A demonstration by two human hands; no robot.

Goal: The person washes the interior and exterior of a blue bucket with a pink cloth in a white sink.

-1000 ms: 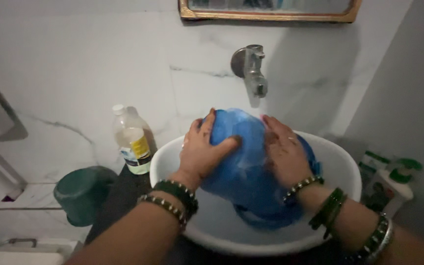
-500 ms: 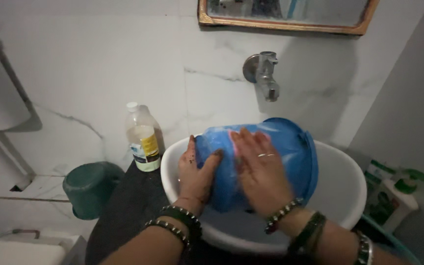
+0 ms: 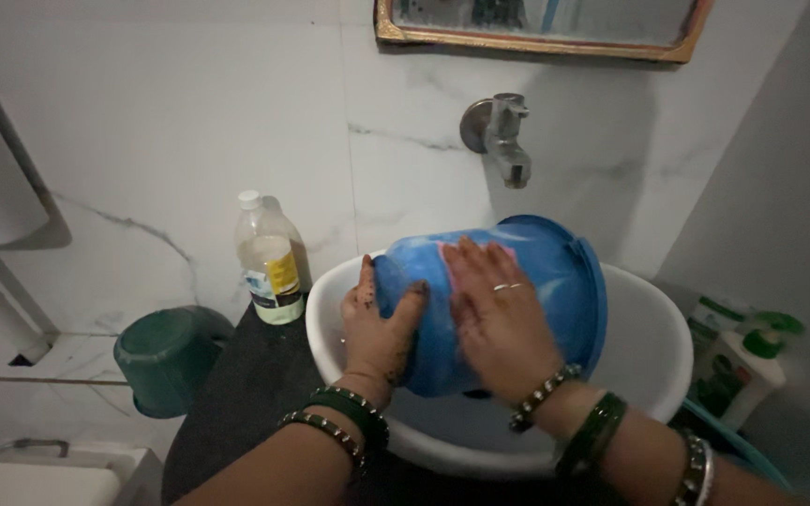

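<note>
A blue plastic bucket (image 3: 555, 281) lies on its side in a white round wash basin (image 3: 653, 347), its rim pointing right. My left hand (image 3: 377, 328) grips the bucket's base end at the left, thumb over its edge. My right hand (image 3: 494, 314) lies flat on the bucket's side, with something pink under the fingertips. Both wrists wear beaded and green bangles. A metal tap (image 3: 499, 136) sticks out of the wall just above the bucket.
A clear plastic bottle (image 3: 269, 262) with a yellow label stands on the dark counter (image 3: 246, 394) left of the basin. A green mug (image 3: 171, 356) hangs at the counter's left edge. White and green bottles (image 3: 742, 361) stand at the right. A wood-framed mirror (image 3: 536, 23) hangs above.
The bucket has been turned from base-up onto its side, rim to the right. My right hand has slid from its right side to its upper face; my left stays at the base.
</note>
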